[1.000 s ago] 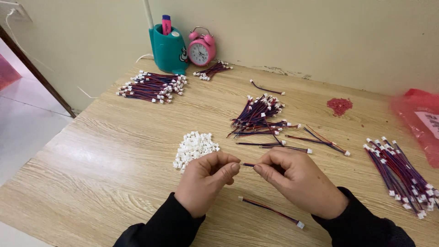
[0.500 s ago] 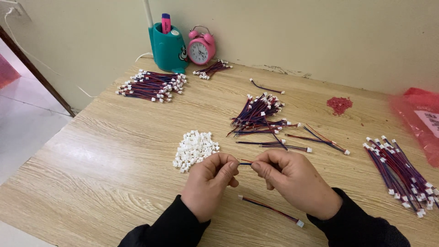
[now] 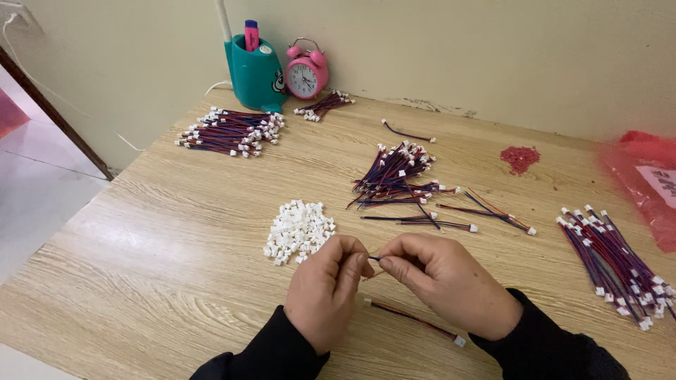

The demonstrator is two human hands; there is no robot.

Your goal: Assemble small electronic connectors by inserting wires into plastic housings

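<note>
Pinching thin wire lead (image 3: pixel 373 259) between left hand (image 3: pixel 327 292) and right hand (image 3: pixel 443 281), fingertips meeting above wooden table (image 3: pixel 176 253), beside white connector pile (image 3: pixel 299 230); keeping grip near wire tip seems steadiest.

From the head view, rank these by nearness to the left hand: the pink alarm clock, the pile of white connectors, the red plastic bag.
1. Pile of white connectors: just beyond the left hand, slightly to its left.
2. Pink alarm clock: at the table's far edge by the wall.
3. Red plastic bag: far across on the right edge.
</note>
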